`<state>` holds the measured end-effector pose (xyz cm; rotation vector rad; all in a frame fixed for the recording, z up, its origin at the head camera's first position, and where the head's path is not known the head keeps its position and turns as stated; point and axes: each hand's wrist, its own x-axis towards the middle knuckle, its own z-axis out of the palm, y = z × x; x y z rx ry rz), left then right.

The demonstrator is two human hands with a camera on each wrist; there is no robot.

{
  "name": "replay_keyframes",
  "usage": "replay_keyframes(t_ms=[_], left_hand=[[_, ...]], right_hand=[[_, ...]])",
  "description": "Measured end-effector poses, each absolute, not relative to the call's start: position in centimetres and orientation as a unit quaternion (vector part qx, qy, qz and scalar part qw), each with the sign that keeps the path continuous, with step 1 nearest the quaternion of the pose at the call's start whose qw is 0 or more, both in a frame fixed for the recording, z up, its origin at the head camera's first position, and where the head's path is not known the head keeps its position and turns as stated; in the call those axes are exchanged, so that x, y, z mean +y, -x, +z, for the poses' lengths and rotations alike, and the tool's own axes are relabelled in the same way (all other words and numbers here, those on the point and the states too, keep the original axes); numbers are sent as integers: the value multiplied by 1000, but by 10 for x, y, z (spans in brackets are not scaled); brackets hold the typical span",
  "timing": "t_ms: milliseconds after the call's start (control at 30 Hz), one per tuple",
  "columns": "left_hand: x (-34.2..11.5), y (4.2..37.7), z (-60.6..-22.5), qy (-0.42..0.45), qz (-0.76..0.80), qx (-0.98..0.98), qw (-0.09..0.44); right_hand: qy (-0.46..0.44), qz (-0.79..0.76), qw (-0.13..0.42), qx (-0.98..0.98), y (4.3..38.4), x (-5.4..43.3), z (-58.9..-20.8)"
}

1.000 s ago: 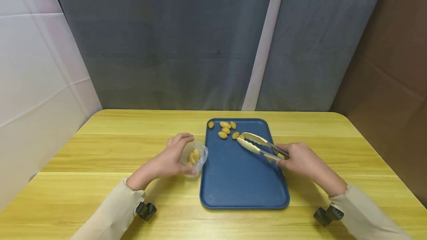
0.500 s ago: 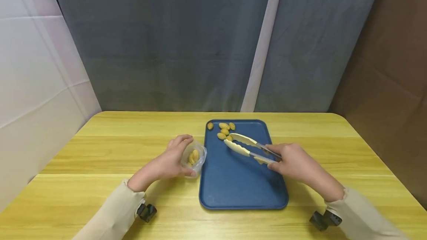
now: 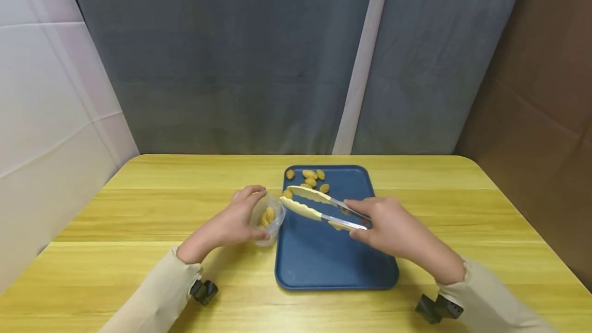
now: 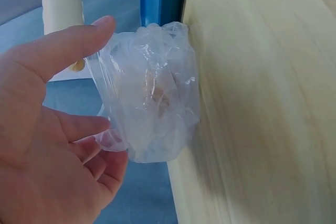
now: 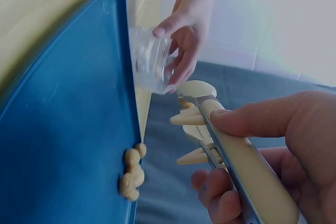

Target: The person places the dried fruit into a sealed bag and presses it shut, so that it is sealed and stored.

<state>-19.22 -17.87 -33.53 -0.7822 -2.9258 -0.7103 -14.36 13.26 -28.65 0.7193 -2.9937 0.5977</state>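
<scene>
My left hand (image 3: 236, 222) grips a clear plastic tub (image 4: 176, 82), thumb and fingers round its rim; it is wrapped in crinkled clear film and tilts toward the tray. A few tan, oval, nut-like pieces (image 3: 270, 214) lie inside. In my right hand (image 3: 386, 225) is a pair of kitchen tongs (image 3: 302, 208) with metal arms and cream scalloped tips. One tan nut (image 3: 288, 193) sits between those tips, over the tray's left edge and close to the tub's mouth. Several more nuts (image 3: 309, 174) lie at the far left of the blue tray (image 3: 333, 266).
The tray stands on a wood-grain table (image 3: 115, 266), just right of the tub. A grey curtain (image 3: 231, 66) hangs behind the table, with a white cloth (image 3: 55, 91) at left and a brown one (image 3: 541, 76) at right.
The right hand has carried the tongs leftward across the tray with a nut at the tips, from near the other nuts to the tub. The left hand and tub have barely moved.
</scene>
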Motion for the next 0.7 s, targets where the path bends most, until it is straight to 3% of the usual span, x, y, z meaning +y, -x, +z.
replay_keyframes(t_ms=[700], left_hand=[[-179, 189, -329, 244, -222, -944, -4]], right_hand=[[-288, 186, 0, -939, 141, 102, -288]])
